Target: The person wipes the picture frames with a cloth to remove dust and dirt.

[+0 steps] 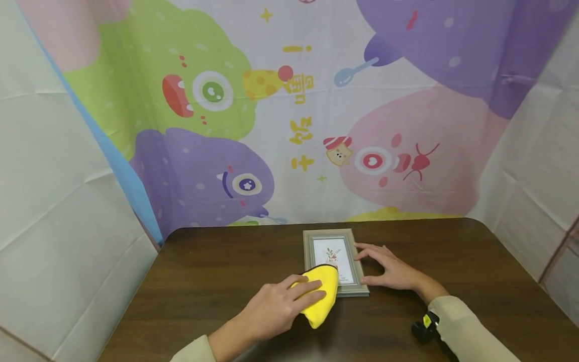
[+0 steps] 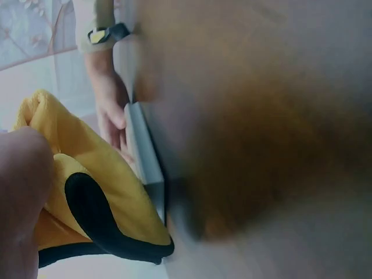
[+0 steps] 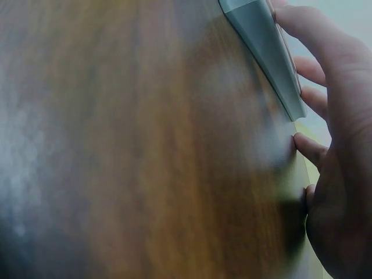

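My left hand grips a folded yellow cloth with a dark edge. The cloth covers the lower left part of a picture frame lying flat, its floral print face up. Dark edging on the cloth shows near the frame's side in the left wrist view, where my left hand fills the lower left. Spread along the frame's right edge are the thumb and fingers of my right hand. In the right wrist view, fingertips of this hand touch the frame's grey side.
The picture frame lies on a dark brown wooden table, toward its far edge. Behind it hangs a curtain printed with cartoon monsters. Pale sheeting walls off both sides. A black strap with a yellow patch sits at the right wrist.
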Available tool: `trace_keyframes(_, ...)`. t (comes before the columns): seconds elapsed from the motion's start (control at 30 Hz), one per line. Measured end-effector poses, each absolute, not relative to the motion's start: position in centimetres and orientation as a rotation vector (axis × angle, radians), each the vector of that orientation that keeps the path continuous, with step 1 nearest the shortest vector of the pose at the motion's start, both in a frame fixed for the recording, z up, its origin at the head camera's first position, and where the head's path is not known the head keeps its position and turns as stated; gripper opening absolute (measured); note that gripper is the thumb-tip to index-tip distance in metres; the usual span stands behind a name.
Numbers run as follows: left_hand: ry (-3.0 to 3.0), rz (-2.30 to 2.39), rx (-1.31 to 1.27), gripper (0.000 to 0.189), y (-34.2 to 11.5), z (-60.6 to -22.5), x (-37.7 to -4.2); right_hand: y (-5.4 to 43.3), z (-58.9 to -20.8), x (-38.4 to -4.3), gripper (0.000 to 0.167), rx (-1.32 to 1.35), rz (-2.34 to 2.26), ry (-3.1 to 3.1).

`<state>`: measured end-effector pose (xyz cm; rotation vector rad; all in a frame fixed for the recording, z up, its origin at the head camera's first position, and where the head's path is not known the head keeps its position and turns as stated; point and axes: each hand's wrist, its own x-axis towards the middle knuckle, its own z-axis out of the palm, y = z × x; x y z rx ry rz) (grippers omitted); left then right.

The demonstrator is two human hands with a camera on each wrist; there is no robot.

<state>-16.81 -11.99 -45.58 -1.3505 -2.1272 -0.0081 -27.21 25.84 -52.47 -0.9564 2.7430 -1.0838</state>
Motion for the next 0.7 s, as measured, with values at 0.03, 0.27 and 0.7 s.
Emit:
trace_keyframes(0.03, -2.114, -0.011, -1.371, 0.072, -11.9, -45.7, -16.7, 25.8, -52.5, -27.2, 0.047, -0.958, -1.085, 2.742)
trace_keyframes(0.27, -2.023, -0.025, -1.503, 0.063, -11.3, -46.6, -15.7, 25.8, -52.4, -27.2, 0.046, -0.958, -1.094, 2.743)
trace_keyframes(0.7, -1.986, 0.001, -1.869, 0.043, -9.6, -48.0, -14.1, 25.8, -52.6, -27.3, 0.046, -0.945, -1.083, 2.733)
